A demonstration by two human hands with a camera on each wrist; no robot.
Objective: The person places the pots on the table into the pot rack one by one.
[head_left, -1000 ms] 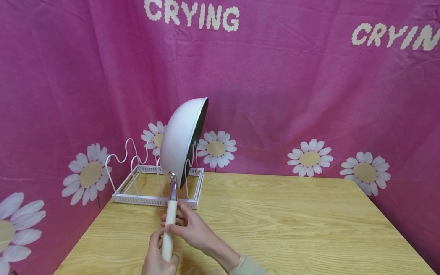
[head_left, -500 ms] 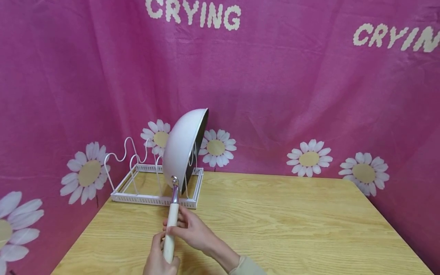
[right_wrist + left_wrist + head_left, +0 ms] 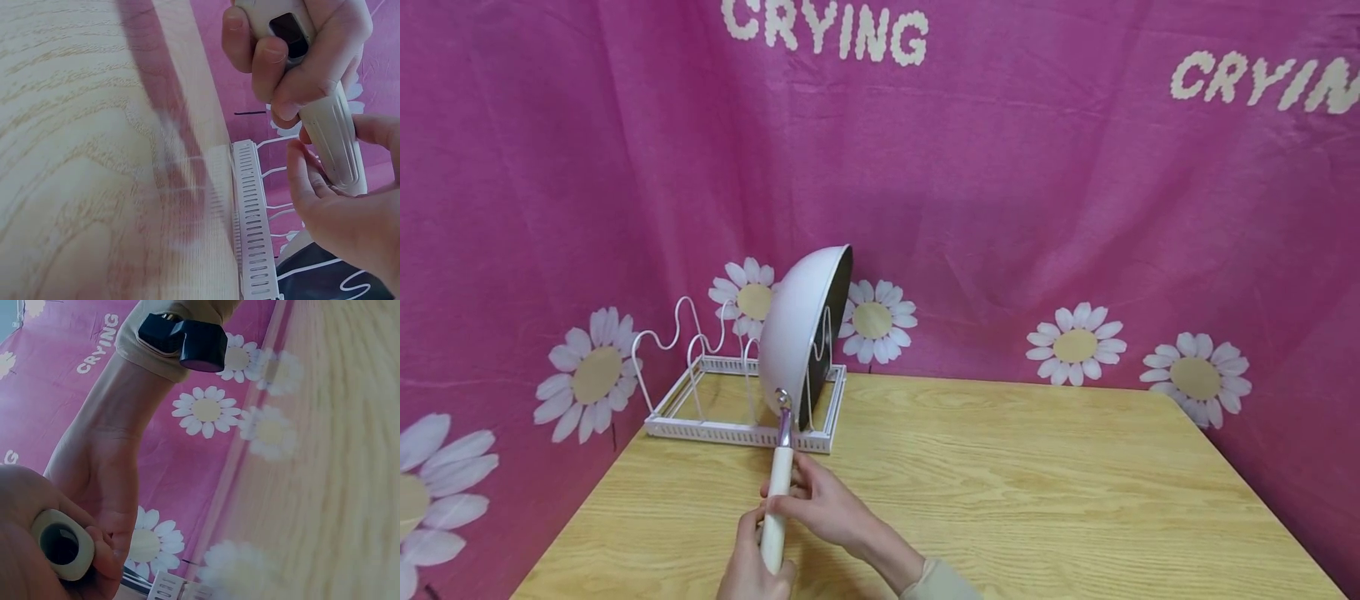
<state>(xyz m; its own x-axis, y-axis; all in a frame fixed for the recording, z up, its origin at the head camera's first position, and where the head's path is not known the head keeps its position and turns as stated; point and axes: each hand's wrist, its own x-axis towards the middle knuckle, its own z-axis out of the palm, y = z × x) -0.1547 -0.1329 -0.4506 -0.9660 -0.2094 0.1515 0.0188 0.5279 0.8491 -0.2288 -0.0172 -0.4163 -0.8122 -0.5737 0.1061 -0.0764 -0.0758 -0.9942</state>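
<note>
Since a second ago the pan (image 3: 803,337) has sunk lower, its bowl now standing on edge between the wire dividers at the right end of the white rack (image 3: 741,417) on the desk (image 3: 1037,483). Both hands keep hold of the cream handle (image 3: 775,517): the left hand (image 3: 752,567) has its fingers wrapped round the end, while the right hand (image 3: 820,504) pinches it higher up. Doing this well likely means keeping the rim parallel to the wires. Its long axis runs from the person toward the rack, dark inside facing right.
</note>
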